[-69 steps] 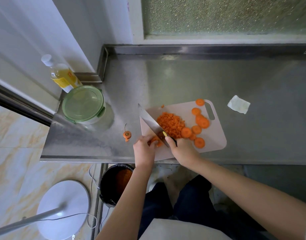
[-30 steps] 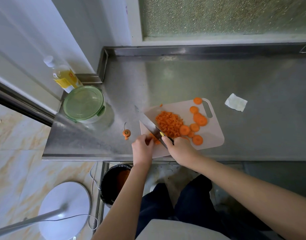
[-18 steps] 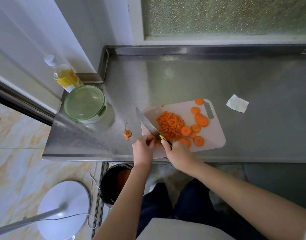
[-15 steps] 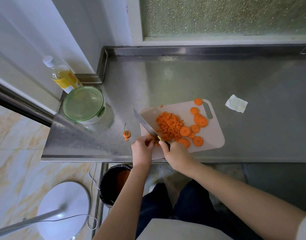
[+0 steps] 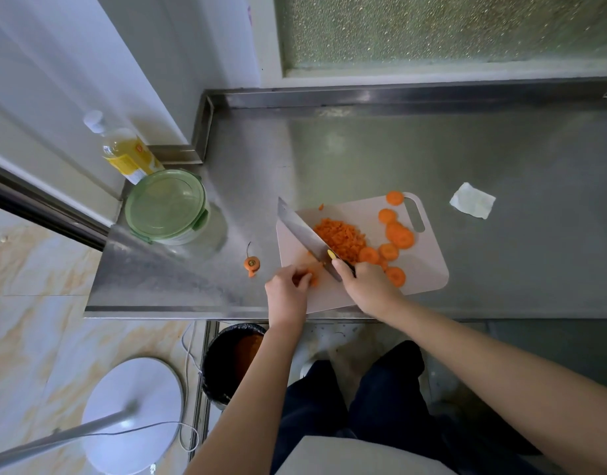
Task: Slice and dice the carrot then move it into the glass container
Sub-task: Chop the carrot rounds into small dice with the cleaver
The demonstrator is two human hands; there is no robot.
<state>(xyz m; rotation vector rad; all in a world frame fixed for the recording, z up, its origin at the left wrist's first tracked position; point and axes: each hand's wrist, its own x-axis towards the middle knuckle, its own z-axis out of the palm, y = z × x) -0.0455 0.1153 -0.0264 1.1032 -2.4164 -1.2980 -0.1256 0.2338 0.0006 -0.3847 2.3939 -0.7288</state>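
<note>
A pale cutting board [image 5: 429, 269] lies on the steel counter. On it sit a pile of diced carrot [image 5: 341, 234] and several round carrot slices [image 5: 399, 234]. My right hand [image 5: 369, 286] grips the handle of a wide knife [image 5: 302, 234], whose blade lies across the board's left part. My left hand [image 5: 286, 289] pinches small carrot pieces [image 5: 314, 277] just left of the blade. The glass container [image 5: 166, 207] with a green lid stands closed at the counter's left end.
A carrot top [image 5: 251, 264] lies on the counter left of the board. A yellow-labelled bottle [image 5: 127, 152] stands behind the container. A crumpled tissue [image 5: 471, 200] lies to the right. Below the counter edge stand a black bin [image 5: 233, 361] and a white stand base [image 5: 134, 416].
The knife has kept chopping at the board's left side, shifting slightly left toward my left hand. My left hand stays on the small carrot pieces.
</note>
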